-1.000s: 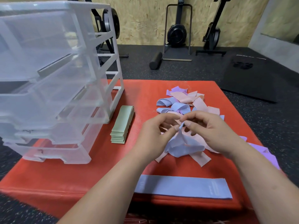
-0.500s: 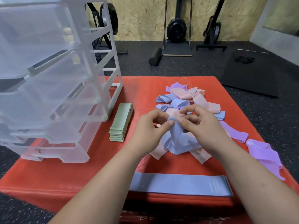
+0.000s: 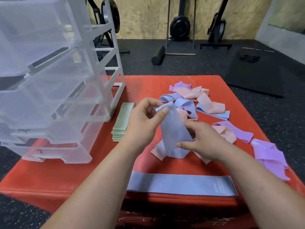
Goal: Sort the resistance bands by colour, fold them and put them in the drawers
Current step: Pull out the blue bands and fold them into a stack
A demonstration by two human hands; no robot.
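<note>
The left grip (image 3: 145, 119), at the centre of the frame, pinches the top end of a blue resistance band (image 3: 173, 129) between thumb and forefinger, with the other fingers curled behind it. Just right of it and lower, the right grip (image 3: 203, 141) holds the same band further down, thumb pressed on its front face and fingers tucked behind. The band hangs between the two, and its lower end reaches down among loose pink bands (image 3: 158, 152) lying on the red padded platform (image 3: 148, 83).

Above and to the right of the hands lies a tangled pile of pink, blue and purple bands (image 3: 198, 100). A purple band (image 3: 234, 131) overlaps a pink one just right of the right wrist. More purple bands (image 3: 270, 156) are heaped near the platform's right edge.

Left of the left wrist sits a neat stack of folded green bands (image 3: 123, 121). Beside it, filling the upper left of the frame, stands a clear plastic drawer unit (image 3: 49, 96) with its drawers pulled partly out.

Along the platform's near edge, between the forearms, a second blue band (image 3: 181, 185) lies flat and full length.

On the dark speckled floor beyond are a black foam roller (image 3: 158, 55), a black mat (image 3: 257, 71) at the upper right, and exercise machines (image 3: 179, 28) against a chipboard wall.
</note>
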